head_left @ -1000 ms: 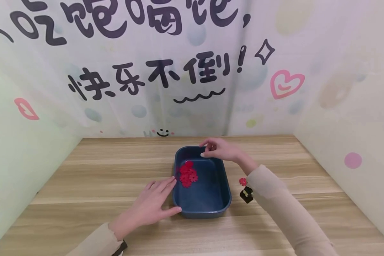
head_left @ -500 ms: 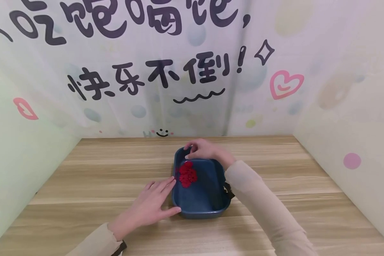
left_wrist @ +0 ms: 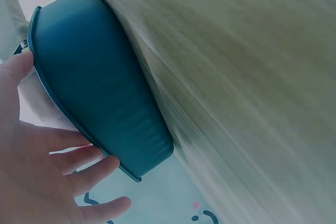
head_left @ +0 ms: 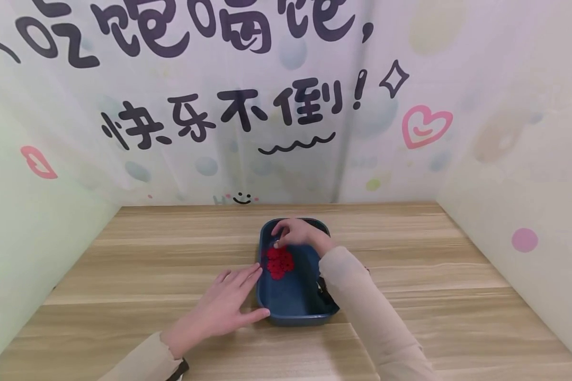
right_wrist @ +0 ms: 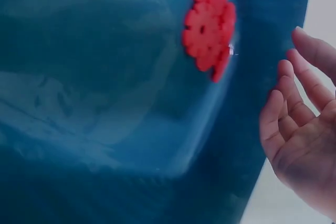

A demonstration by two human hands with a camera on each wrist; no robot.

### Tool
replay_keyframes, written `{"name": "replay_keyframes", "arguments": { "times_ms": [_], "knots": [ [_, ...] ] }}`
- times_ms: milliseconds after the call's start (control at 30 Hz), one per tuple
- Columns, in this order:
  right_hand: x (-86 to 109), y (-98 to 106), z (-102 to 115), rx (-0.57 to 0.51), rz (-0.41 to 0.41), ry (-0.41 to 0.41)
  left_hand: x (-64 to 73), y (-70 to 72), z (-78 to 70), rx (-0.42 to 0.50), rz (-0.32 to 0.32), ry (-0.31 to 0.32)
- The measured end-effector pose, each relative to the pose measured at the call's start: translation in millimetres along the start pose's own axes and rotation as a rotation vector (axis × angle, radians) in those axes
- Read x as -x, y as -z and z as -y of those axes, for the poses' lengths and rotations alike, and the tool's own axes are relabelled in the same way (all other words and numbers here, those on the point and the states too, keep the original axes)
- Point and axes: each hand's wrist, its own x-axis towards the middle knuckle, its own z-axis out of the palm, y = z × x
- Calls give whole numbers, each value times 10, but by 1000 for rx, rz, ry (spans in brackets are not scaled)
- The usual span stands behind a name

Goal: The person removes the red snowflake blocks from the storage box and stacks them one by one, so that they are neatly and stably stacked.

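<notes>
A dark blue rectangular bin (head_left: 286, 296) stands on the wooden table. Toward its left side lies a cluster of red flower-shaped plastic pieces (head_left: 280, 263). My left hand (head_left: 219, 307) rests against the bin's left rim with fingers spread and fairly straight; the left wrist view shows the thumb and fingertips touching the rim. Over the far end of the bin is my right hand (head_left: 297, 234), just beyond the red pieces. In the right wrist view its fingers (right_wrist: 270, 114) are loosely bent and no piece shows between them.
The wooden table (head_left: 148, 254) reaches back to a white printed curtain (head_left: 195, 174) with side panels. My right sleeve (head_left: 362, 301) crosses the bin's right side and hides part of the table there. A dark wrist camera (head_left: 322, 288) hangs below that sleeve.
My right hand has moved left and slightly nearer over the bin. A single red piece seen right of the bin earlier is now out of sight. My left hand stays put.
</notes>
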Motion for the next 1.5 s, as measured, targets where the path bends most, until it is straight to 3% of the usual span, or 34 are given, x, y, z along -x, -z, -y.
{"name": "replay_keyframes", "arguments": {
  "times_ms": [400,733,1267,1500],
  "knots": [
    [-45,-205,-93,18,43,-113,-6,10,-7,14,15,8],
    [-61,-303,-159,35,-5,-113,-3,9,-8,11,3,-2],
    [-88,-357,-149,93,-11,-113,-11,0,-9,8,1,1],
    [-105,-369,-142,95,-31,-68,-13,4,-12,8,1,-1]
  ]
}}
